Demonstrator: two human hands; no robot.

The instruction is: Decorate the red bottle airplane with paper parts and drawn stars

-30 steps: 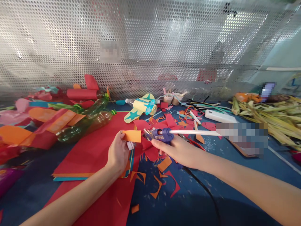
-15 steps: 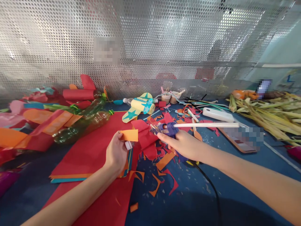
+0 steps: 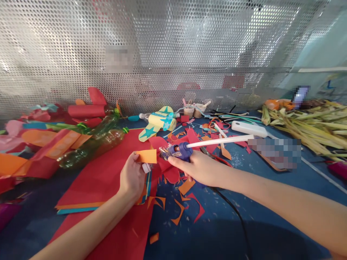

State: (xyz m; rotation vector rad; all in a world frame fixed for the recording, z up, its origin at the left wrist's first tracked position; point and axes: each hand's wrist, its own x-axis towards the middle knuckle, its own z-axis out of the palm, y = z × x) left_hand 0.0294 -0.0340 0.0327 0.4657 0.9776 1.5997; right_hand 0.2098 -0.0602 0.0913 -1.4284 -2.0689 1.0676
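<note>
My left hand pinches a small orange paper strip above the red sheets. Just under the strip shows a white bottle cap, by the same fingers; what it belongs to is mostly hidden. My right hand is wrapped round a blue glue gun. From the gun's rear sticks out a long white glue stick. The nozzle end, which has something shiny around it, points left, close to the strip's right edge. Whether they touch I cannot tell.
Red sheets lie under my left arm, with paper scraps beside them. Green plastic bottles are at left, a star-covered bottle plane behind. A phone, white power strip and dry husks lie right. A black cord trails nearby.
The glue gun first drew away to the right from the orange strip, then came back left, near its edge. My left hand keeps its hold. The whole view has shifted slightly.
</note>
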